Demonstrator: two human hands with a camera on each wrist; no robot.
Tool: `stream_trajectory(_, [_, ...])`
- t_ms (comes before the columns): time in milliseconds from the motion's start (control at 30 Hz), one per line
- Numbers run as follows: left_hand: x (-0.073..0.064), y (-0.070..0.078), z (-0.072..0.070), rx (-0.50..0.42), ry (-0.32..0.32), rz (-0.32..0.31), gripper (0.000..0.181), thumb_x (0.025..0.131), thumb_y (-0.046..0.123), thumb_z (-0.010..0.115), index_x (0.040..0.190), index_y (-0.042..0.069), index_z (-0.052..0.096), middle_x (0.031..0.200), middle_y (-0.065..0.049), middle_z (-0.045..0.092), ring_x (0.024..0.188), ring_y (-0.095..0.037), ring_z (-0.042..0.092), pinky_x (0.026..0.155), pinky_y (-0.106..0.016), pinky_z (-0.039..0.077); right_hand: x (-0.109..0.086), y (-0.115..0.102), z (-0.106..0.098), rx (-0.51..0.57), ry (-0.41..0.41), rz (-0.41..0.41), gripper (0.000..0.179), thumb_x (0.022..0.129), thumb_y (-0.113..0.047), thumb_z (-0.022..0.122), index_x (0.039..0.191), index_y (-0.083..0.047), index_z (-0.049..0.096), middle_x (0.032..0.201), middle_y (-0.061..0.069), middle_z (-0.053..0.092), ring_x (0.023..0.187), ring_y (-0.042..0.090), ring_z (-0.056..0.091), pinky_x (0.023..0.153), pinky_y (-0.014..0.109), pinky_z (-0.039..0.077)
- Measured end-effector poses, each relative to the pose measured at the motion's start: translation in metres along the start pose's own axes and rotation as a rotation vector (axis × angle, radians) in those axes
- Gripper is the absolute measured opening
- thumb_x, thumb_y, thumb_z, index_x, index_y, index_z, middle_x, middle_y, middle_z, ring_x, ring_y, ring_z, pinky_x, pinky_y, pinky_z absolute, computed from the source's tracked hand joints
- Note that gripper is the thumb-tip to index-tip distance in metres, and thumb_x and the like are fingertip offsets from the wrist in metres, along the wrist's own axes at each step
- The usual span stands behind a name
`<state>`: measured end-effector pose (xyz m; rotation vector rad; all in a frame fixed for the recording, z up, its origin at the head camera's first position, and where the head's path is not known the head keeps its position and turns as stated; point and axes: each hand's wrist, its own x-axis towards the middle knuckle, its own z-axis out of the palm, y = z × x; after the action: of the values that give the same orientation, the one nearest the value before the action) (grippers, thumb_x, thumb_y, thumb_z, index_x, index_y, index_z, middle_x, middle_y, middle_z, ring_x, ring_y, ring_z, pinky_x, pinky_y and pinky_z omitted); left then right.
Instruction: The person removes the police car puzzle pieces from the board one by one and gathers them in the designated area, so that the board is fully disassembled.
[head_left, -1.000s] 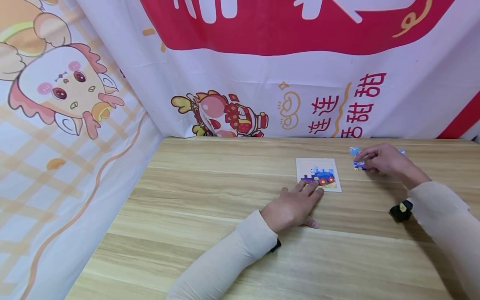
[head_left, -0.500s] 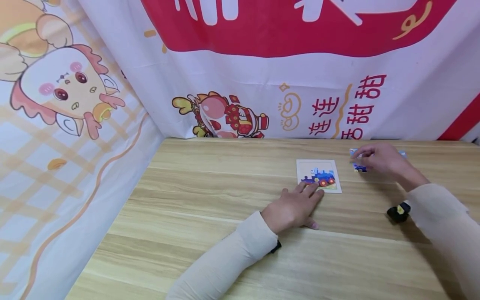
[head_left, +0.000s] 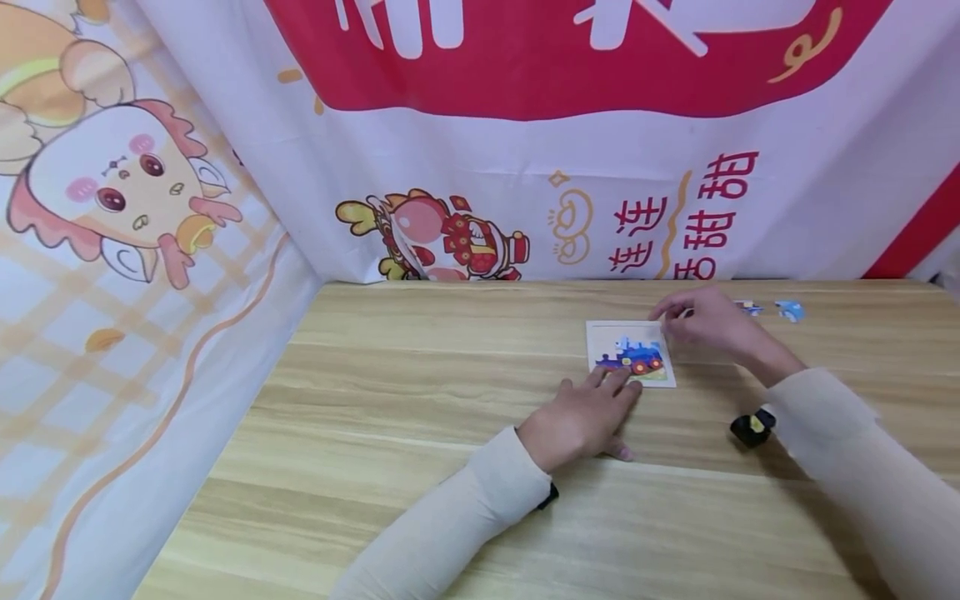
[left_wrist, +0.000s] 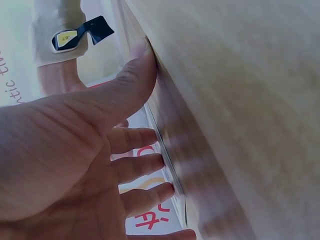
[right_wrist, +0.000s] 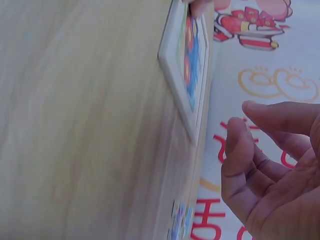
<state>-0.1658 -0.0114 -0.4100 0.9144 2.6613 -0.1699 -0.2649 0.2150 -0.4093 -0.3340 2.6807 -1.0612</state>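
A square white-rimmed puzzle board [head_left: 670, 372] lies on the table, partly filled with pieces forming a blue train [head_left: 639, 357] with red wheels. My left hand [head_left: 581, 421] rests with spread fingers at its near edge; in the left wrist view the fingertips [left_wrist: 165, 190] press along the board's side. Over the board's far right corner hovers my right hand [head_left: 708, 325], fingers curled. In the right wrist view its thumb and index fingertips [right_wrist: 235, 132] are close together, and I cannot tell whether a piece is between them.
Loose puzzle pieces lie right of the board near the table's back edge, one of them a light blue piece [head_left: 789, 311]. The right hand hides part of that area. A printed cloth [head_left: 465, 150] hangs behind the wooden table [head_left: 360, 375].
My right hand has moved left from the loose pieces to the board's far right corner, exposing pieces behind it. My left hand stays on the board's near edge. The head view has shifted slightly.
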Motion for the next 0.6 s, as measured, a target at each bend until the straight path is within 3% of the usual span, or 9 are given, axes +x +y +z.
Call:
stream_trajectory(300, [-0.001, -0.001, 0.0, 0.006, 0.026, 0.011, 0.091, 0.089, 0.06, 0.073, 0.163, 0.023, 0.035, 0.171, 0.004, 0.032, 0.159, -0.02, 0.03, 0.115, -0.049, 0.046, 0.006, -0.013, 0.017, 0.001, -0.059, -0.024, 0.029, 0.099, -0.009, 0.062, 0.126, -0.003, 0.072, 0.114, 0.017, 0.07, 0.102, 0.028, 0.063, 0.078, 0.031, 0.052])
stream_trajectory(600, [0.0, 0.002, 0.0, -0.002, 0.016, 0.008, 0.091, 0.09, 0.058, 0.073, 0.164, 0.023, 0.035, 0.172, 0.004, 0.03, 0.16, -0.021, 0.029, 0.114, -0.048, 0.047, 0.011, -0.012, 0.025, 0.004, -0.06, -0.062, 0.027, 0.096, -0.004, 0.063, 0.121, 0.001, 0.073, 0.106, 0.017, 0.072, 0.097, 0.027, 0.063, 0.082, 0.034, 0.048])
